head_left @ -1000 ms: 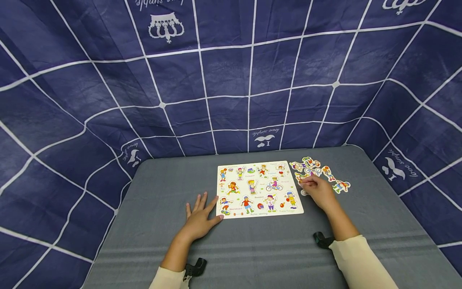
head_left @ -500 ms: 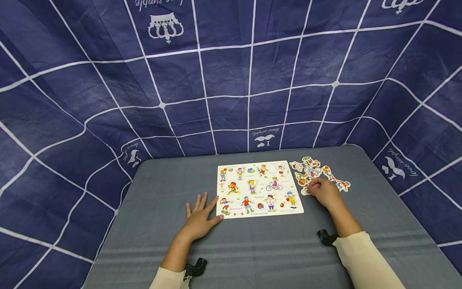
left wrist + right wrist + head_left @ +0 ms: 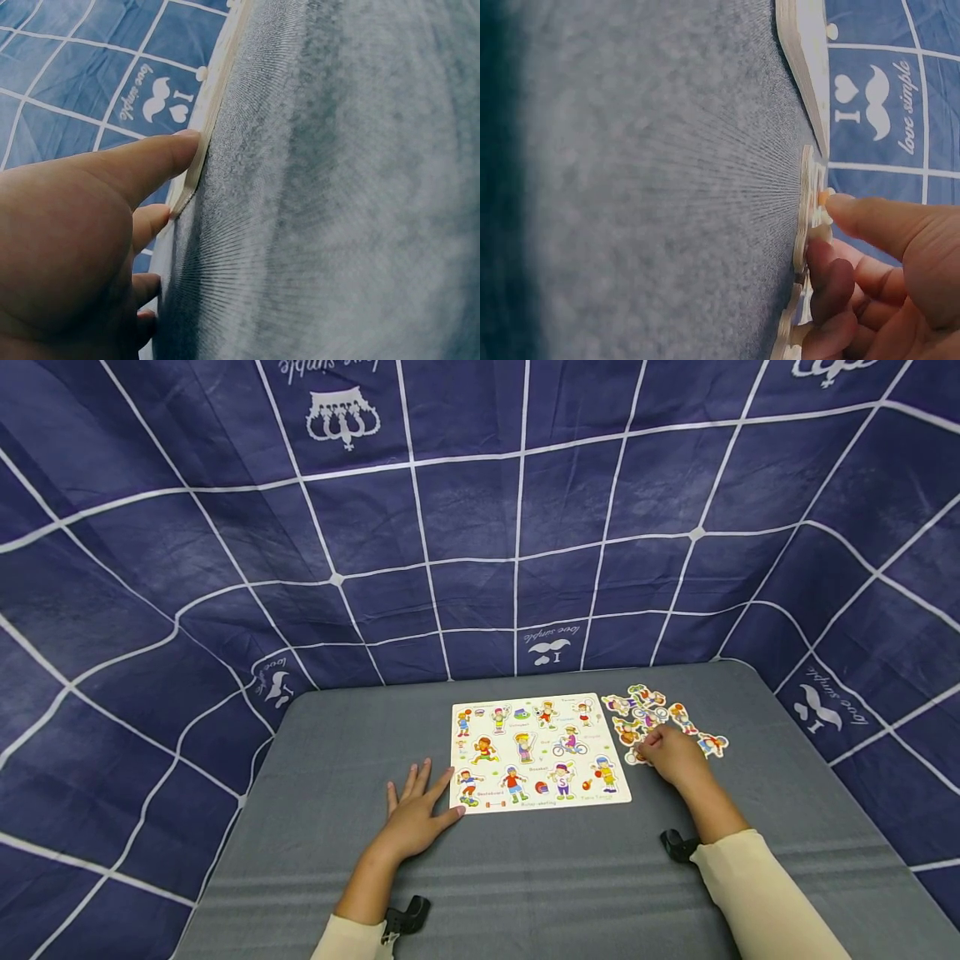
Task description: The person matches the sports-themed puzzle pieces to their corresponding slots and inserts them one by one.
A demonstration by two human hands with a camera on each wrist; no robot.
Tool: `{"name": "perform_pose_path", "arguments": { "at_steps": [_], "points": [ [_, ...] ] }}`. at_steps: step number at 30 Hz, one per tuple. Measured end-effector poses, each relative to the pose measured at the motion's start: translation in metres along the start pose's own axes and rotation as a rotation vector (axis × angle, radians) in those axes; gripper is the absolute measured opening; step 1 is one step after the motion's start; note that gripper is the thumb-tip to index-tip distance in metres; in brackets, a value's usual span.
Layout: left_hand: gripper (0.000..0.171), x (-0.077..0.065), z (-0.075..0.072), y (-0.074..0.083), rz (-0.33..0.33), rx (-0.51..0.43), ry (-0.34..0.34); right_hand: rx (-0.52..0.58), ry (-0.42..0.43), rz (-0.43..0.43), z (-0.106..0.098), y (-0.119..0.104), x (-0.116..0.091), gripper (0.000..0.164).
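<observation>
A flat puzzle board [image 3: 498, 770] with printed sports figures lies on the grey table. My left hand [image 3: 411, 822] rests spread at its lower left corner, thumb and forefinger touching the edge. In the left wrist view, the thumb meets the board's pale rim [image 3: 196, 165]. My right hand [image 3: 675, 760] is over the cut-out figure pieces right of the board. Its thumb and curled fingers pinch at a puzzle piece [image 3: 634, 757], partly hidden by the hand. The right wrist view shows this piece's wooden edge [image 3: 805, 202] low against the cloth.
Several other puzzle pieces [image 3: 647, 697] lie overlapping beside the board's upper right corner. Another figure piece [image 3: 714, 745] lies to the right, past the right hand. A blue curtain [image 3: 480, 593] with white lines stands behind and at both sides of the grey table [image 3: 525, 877].
My right hand has shifted right and slightly back toward me, uncovering pieces beside the board; over the last half second it has barely moved. The left hand and the board stay put.
</observation>
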State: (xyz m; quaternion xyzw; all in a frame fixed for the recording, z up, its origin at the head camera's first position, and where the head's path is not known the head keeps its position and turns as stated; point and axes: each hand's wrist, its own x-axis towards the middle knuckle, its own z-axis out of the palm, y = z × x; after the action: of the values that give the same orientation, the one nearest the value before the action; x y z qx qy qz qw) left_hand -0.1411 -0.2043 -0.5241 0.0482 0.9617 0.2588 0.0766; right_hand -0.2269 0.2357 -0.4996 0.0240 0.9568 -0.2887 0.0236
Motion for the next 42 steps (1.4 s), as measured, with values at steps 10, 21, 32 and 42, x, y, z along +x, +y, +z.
{"name": "perform_pose_path", "arguments": {
  "at_steps": [10, 21, 32, 42],
  "points": [
    [0.073, 0.000, 0.000, 0.000, -0.004, 0.005, -0.002, 0.008, 0.046, -0.026, 0.001, 0.002, -0.001, 0.014],
    [0.073, -0.001, -0.001, -0.001, -0.006, 0.006, -0.001, 0.115, 0.073, -0.049, -0.003, -0.002, -0.004, 0.011],
    [0.073, -0.001, -0.002, -0.001, -0.006, -0.001, -0.003, 0.140, 0.145, -0.157, -0.003, -0.013, 0.000, 0.010],
    [0.073, -0.001, -0.001, 0.000, -0.002, 0.003, -0.008, 0.185, 0.141, -0.201, -0.001, -0.024, 0.003, 0.015]
  ]
}}
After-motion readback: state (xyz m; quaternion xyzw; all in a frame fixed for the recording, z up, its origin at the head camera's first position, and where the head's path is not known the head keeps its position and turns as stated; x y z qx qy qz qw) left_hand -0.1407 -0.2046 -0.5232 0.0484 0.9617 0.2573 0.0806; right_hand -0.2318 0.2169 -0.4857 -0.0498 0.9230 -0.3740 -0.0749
